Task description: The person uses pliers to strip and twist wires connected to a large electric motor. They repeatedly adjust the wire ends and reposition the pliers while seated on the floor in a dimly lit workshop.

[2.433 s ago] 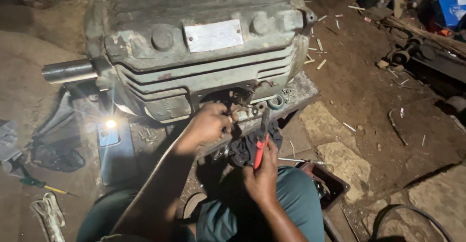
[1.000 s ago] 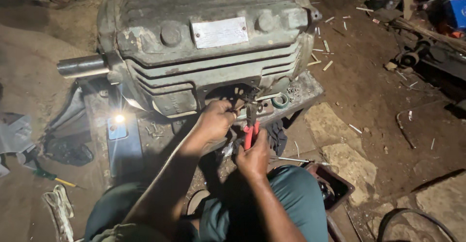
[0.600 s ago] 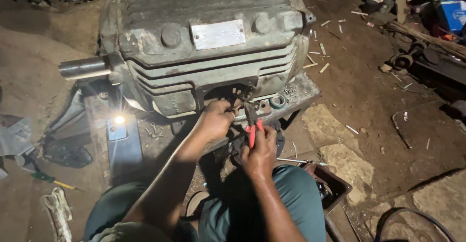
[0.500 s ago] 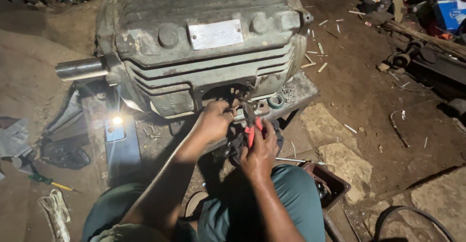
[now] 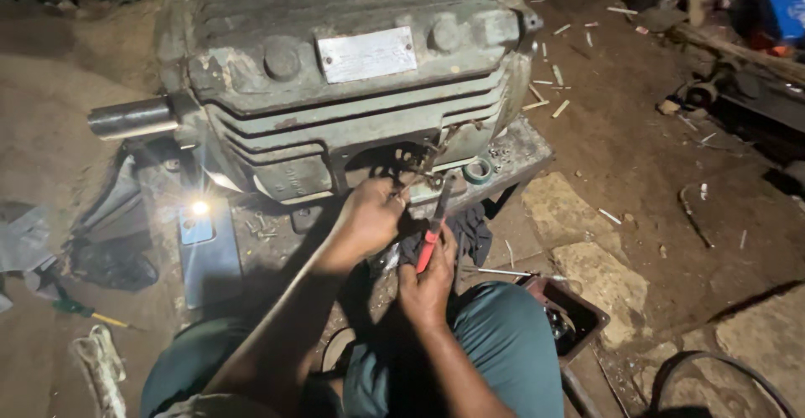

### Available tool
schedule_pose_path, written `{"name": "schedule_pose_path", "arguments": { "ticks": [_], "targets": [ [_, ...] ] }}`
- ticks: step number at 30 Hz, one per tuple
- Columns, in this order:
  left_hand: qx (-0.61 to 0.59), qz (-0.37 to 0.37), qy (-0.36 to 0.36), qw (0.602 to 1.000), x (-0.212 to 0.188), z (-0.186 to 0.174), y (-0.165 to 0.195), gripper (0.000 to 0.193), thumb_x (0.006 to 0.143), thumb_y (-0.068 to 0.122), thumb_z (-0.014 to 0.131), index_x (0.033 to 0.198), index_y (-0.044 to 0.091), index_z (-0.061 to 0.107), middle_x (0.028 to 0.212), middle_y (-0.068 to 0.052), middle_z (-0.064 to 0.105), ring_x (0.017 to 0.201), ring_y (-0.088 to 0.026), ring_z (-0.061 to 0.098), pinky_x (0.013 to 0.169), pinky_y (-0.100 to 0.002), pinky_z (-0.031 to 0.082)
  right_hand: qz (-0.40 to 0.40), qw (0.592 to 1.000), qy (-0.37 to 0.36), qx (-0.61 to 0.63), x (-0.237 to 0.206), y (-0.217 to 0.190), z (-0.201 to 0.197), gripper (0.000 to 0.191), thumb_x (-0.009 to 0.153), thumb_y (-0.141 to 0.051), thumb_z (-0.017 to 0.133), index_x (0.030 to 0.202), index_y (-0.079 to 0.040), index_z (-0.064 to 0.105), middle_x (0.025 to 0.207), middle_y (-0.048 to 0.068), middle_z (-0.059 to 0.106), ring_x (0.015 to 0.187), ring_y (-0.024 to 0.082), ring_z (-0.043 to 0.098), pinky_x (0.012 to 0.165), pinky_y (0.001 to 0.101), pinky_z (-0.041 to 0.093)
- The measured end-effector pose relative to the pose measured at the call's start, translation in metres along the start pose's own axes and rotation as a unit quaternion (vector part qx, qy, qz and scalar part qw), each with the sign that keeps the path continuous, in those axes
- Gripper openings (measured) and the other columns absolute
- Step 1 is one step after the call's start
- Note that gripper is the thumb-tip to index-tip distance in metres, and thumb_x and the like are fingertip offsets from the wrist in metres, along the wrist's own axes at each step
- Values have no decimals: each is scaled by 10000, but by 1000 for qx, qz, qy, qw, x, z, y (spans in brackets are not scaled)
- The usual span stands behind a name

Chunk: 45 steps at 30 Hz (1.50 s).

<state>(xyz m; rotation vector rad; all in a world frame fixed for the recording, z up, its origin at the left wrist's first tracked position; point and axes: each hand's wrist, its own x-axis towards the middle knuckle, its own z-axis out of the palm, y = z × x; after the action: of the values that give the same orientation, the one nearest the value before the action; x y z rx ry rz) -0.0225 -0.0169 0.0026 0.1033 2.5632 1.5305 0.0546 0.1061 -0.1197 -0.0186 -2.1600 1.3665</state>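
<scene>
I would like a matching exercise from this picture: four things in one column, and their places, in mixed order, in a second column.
Things:
1. pliers
2. phone with its light on
3. roll of tape
4. metal plate

Places:
A. on the motor housing
B. in the right hand
C. on the base, right of the opening
D. flat, below the shaft

Pairs: 1-B, 2-D, 3-C, 4-A

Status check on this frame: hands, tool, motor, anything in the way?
Left hand at the motor opening, pinching wires. Right hand shut on red-handled pliers, jaws up at the wires. Dark rag beneath; nothing blocking.
</scene>
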Motion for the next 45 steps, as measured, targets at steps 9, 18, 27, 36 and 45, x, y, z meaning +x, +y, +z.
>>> {"name": "schedule_pose_path", "arguments": {
  "ticks": [9,18,27,36,45],
  "targets": [
    [10,147,44,988,4,9,-18,231,891,192,619,1013,47,752,1046,-217,726,994,-365,715,868,-432,550,-2,999,0,41,8,-24,19,703,735,10,584,1423,87,463,1507,310,423,1429,454,428,1187,446,330],
    [-1,163,40,986,9,12,-27,223,855,143,628,984,14,758,1063,-220,737,1007,-362,717,894,-412,549,-69,988,68,-124,28,-20,36,656,768,-12,663,1397,33,484,1524,327,378,1408,522,391,1163,593,314],
    [-111,69,-9,991,8,15,-21,245,863,104,572,1023,10,732,945,-137,757,697,-189,700,668,-343,570,-56,979,46,-190,13,-7,17,769,697,-58,664,1420,69,434,1579,384,262,1464,565,271,1190,650,220],
    [-55,163,28,985,13,18,-35,226,824,71,594,975,6,748,1185,-148,763,923,-282,729,803,-363,577,-68,979,48,-189,21,-12,27,725,712,-87,671,1389,53,452,1582,380,251,1464,575,254,1169,662,205],
    [-58,113,20,992,9,16,-29,218,843,88,572,972,9,728,1273,-109,732,829,-251,757,760,-361,596,-83,973,52,-208,32,-11,21,605,728,-15,699,1283,40,463,1329,326,477,1224,516,485,1026,607,392]
  ]
}}
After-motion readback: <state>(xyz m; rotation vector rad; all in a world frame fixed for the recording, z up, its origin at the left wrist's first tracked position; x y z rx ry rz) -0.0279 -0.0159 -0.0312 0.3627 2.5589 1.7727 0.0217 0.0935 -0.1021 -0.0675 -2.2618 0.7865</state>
